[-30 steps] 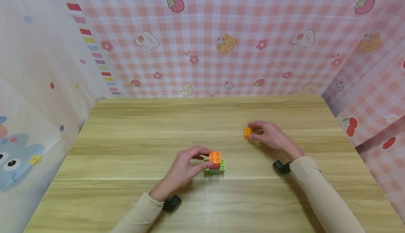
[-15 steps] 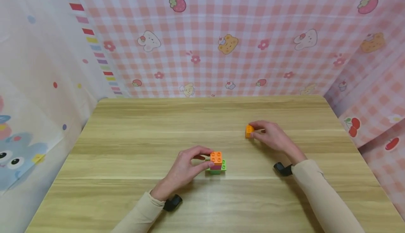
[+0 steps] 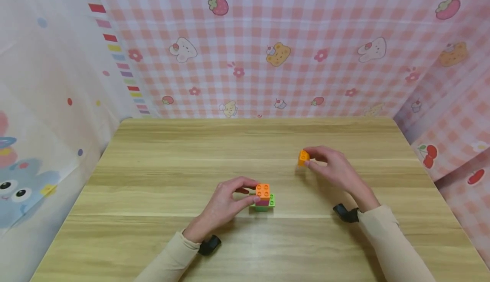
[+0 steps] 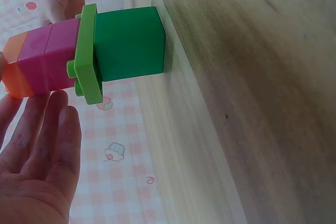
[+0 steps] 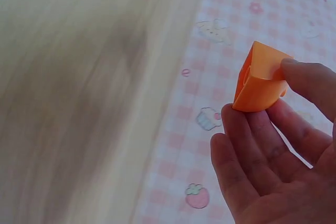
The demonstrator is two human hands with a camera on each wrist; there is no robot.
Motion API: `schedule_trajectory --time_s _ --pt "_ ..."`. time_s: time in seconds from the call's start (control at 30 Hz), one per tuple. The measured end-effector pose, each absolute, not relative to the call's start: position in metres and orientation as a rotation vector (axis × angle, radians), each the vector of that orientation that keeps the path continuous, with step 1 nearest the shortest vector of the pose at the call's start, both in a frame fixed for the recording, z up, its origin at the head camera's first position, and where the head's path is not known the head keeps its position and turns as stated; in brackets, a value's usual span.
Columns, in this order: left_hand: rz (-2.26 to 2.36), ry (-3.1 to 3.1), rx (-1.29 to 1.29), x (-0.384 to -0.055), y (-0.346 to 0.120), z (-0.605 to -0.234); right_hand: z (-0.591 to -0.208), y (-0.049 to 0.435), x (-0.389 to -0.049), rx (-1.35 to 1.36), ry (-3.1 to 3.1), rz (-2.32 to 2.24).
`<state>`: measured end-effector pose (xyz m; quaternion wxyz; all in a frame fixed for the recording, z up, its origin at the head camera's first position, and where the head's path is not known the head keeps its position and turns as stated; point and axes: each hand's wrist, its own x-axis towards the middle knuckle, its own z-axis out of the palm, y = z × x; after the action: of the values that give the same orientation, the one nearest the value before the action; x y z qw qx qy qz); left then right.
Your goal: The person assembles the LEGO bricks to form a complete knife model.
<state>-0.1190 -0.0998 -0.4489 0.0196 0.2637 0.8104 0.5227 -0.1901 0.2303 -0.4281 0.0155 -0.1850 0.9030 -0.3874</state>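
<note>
Broadly, a pale wooden worktop (image 3: 160, 167) fills the head view, walled at 12 and 3 o'clock by pink checked cloth (image 3: 325, 39) printed with bears and strawberries, and at 9 o'clock by a white cloth (image 3: 42, 116) with a cartoon face.

Two cream sleeves come in from 6 o'clock. The left hand (image 3: 222, 207) lies near the middle of the worktop, thumb and forefinger curled onto the 9 o'clock side of a brick stack (image 3: 263, 197) that stands on the wood. The left wrist view shows the stack's layers: a dark green block (image 4: 128, 43) on the worktop, a light green plate (image 4: 86, 53), a magenta brick (image 4: 50, 56), then an orange brick (image 4: 13, 69) on top. That hand's grip holds the upper bricks, with the remaining fingers (image 4: 58, 135) straight beside them.

The right hand (image 3: 337, 169) is at about 2 o'clock from the stack, well apart from it. Its grip pinches a small orange brick (image 3: 303, 158) between thumb and fingertips; in the right wrist view the brick (image 5: 260, 80) is tilted and clear of the wood.
</note>
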Motion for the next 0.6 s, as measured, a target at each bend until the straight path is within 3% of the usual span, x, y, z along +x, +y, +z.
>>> schedule_trajectory --time_s 0.6 --pt "1.627 2.517 0.846 -0.118 -0.1 -0.449 -0.4 0.215 -0.163 -0.665 2.864 -1.313"
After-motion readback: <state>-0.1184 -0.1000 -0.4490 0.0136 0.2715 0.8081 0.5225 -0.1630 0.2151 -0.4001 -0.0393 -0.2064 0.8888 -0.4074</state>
